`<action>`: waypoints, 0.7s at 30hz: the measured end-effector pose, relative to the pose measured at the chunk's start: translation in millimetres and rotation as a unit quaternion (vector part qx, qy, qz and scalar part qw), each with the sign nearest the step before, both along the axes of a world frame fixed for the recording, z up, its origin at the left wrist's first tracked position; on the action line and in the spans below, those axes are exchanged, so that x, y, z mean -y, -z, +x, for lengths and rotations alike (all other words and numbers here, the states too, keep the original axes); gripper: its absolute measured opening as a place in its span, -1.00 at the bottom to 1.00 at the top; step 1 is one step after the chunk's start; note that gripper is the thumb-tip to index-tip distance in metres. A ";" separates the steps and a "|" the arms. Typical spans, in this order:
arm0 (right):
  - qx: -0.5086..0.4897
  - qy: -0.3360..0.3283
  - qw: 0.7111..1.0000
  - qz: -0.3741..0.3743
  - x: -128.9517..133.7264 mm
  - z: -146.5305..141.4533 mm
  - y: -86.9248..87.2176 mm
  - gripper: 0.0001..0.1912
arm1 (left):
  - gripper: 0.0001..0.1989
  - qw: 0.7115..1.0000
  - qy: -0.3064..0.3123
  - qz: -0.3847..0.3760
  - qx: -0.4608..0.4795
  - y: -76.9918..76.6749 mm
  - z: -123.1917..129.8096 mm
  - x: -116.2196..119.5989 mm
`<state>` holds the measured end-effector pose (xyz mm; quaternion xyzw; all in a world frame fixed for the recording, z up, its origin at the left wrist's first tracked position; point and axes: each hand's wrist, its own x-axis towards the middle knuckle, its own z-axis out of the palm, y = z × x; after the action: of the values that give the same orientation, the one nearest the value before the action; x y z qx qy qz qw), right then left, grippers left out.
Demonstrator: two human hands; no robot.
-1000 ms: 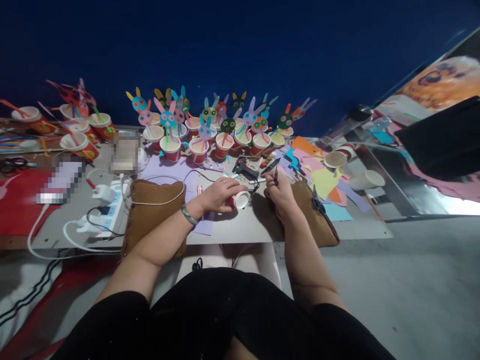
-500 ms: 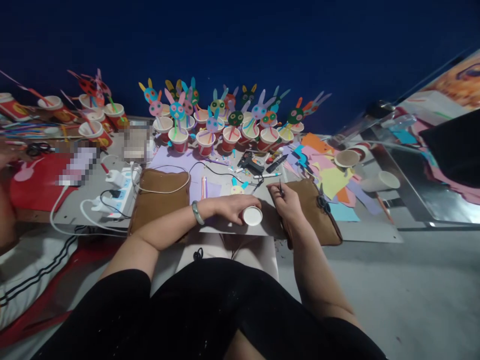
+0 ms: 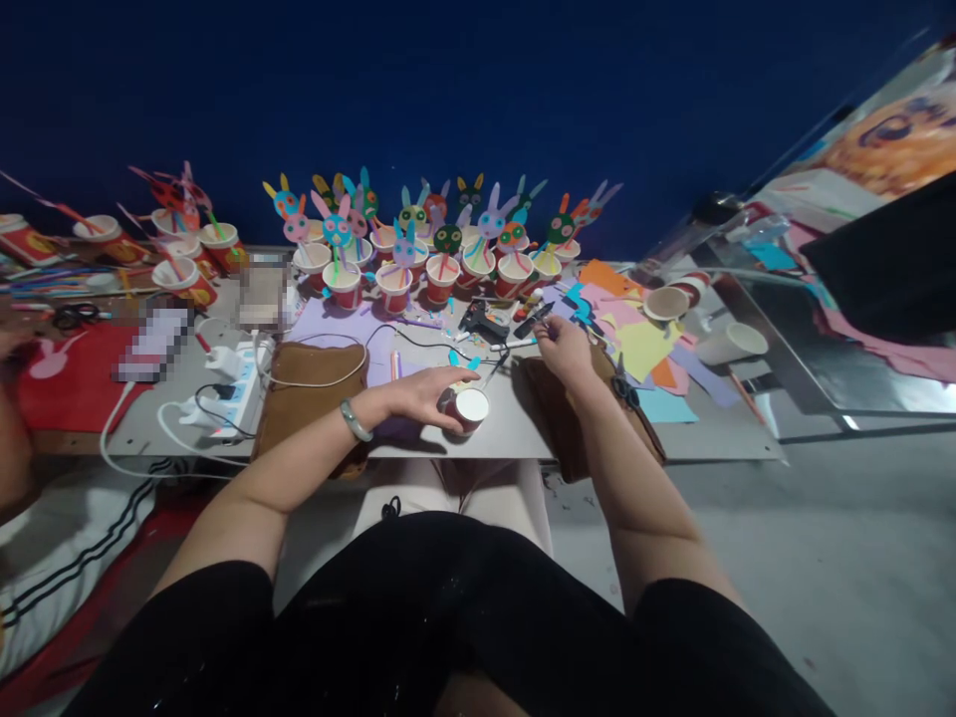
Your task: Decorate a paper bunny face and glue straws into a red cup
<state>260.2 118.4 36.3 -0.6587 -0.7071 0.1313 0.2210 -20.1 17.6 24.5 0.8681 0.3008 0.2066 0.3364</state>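
My left hand (image 3: 425, 396) curves its thumb and fingers around a paper cup (image 3: 472, 406) near the table's front edge. The cup's white round end faces up, and its side looks dark red. My right hand (image 3: 564, 349) is closed over a small dark tool whose kind I cannot make out, close to a black utility knife (image 3: 532, 321) on the table. Just behind the left fingers lies a paper rabbit head (image 3: 461, 362) with blue ears, partly hidden. A black glue gun (image 3: 484, 321) rests beyond both hands.
Several red cups (image 3: 442, 279) with paper rabbits on straws stand along the back. Brown pads (image 3: 310, 398) lie at both sides, scissors (image 3: 624, 383) on the right one. Coloured paper (image 3: 642, 344) covers the right. A power strip (image 3: 243, 388) and a co-worker's arm (image 3: 11, 418) are leftward.
My right hand has moved forward off the right pad toward the utility knife. My left fingers have spread a little around the cup. The whole view has shifted slightly.
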 end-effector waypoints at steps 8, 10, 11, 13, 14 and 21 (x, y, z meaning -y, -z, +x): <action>0.023 -0.110 0.994 0.005 -12.5 -20.6 -3.7 -0.73 | -0.69 0.846 -0.421 0.035 -0.325 -32.6 -64.1 -42.2; 0.036 -0.124 0.992 0.012 -15.7 -32.0 -2.7 -0.73 | -0.66 0.795 -0.457 0.017 -0.400 -32.7 -80.5 -60.6; 0.039 -0.128 0.991 0.021 -18.4 -38.8 -2.6 -0.71 | -0.65 0.788 -0.458 0.007 -0.412 -30.7 -85.7 -68.5; 0.034 -0.139 0.989 0.038 -25.8 -53.8 -3.3 -0.68 | -0.66 0.786 -0.451 -0.002 -0.422 -24.1 -90.0 -80.7; 0.029 -0.145 0.988 0.046 -30.3 -61.5 -4.0 -0.66 | -0.66 0.788 -0.447 -0.004 -0.423 -20.4 -90.1 -85.0; 0.017 -0.182 0.981 0.063 -65.6 -103.7 -3.0 -0.56 | -0.66 0.784 -0.446 -0.014 -0.432 -13.7 -90.0 -91.9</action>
<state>156.5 184.0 39.3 -0.5060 -0.8256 0.1128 0.2226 -110.0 109.5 38.2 0.6309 0.7712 -0.0668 0.0534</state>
